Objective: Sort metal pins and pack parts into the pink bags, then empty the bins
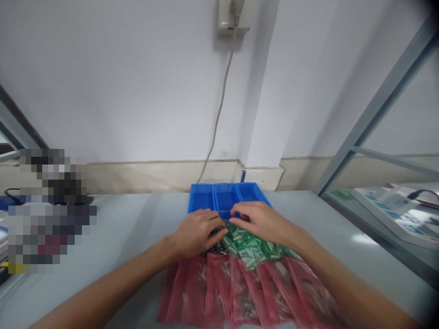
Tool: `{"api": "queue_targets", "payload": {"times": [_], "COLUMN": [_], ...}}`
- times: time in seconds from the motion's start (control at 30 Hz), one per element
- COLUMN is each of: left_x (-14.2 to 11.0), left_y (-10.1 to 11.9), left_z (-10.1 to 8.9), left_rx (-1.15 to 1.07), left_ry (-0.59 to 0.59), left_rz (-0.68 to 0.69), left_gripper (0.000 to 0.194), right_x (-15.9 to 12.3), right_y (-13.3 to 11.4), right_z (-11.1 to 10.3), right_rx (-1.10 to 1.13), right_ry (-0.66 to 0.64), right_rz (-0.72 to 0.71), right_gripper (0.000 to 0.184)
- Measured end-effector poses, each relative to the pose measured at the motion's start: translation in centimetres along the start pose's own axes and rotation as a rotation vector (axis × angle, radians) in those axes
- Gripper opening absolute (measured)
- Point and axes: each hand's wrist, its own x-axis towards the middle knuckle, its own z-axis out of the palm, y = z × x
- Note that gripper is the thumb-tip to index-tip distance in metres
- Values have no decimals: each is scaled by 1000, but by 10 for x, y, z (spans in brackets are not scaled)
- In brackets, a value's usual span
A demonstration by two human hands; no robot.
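Observation:
My left hand lies knuckles-up on a small pile of dark metal parts, its fingers curled over them. My right hand rests on a heap of small green bags, with its fingers bent and pinched toward the left hand. What the fingertips hold is hidden. Three blue plastic bins stand side by side just beyond both hands, against the wall. Several pink translucent bags lie in a row on the grey table, nearer to me than the green ones.
A cable hangs down the white wall from a box to the back of the table. A grey metal frame rises at the right, with papers and a device behind it. A blurred-out area sits at the left edge.

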Motion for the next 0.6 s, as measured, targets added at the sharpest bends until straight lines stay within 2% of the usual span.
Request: {"api": "queue_targets", "payload": {"times": [0.1,0.2,0.4,0.5,0.6], "left_x": [-9,-18,-24,-24,-26], "left_y": [0,-6,-8,-6,-7], "left_z": [17,30,33,31,30], "left_rx": [-76,-113,-120,-152,-173], "left_ry": [12,77,117,147,176], "left_rz": [-96,-75,17,3,-24], "left_gripper": [18,21,21,20,25], "right_x": [-2,-8,-19,-18,-14], "right_y": [-5,2,17,14,6], "right_z": [7,15,27,27,29], "right_rx": [-29,-62,-95,-4,131], "right_ry": [-85,-82,27,127,258], "right_rz": [24,45,15,8,68], "right_gripper": [19,18,22,24,26]}}
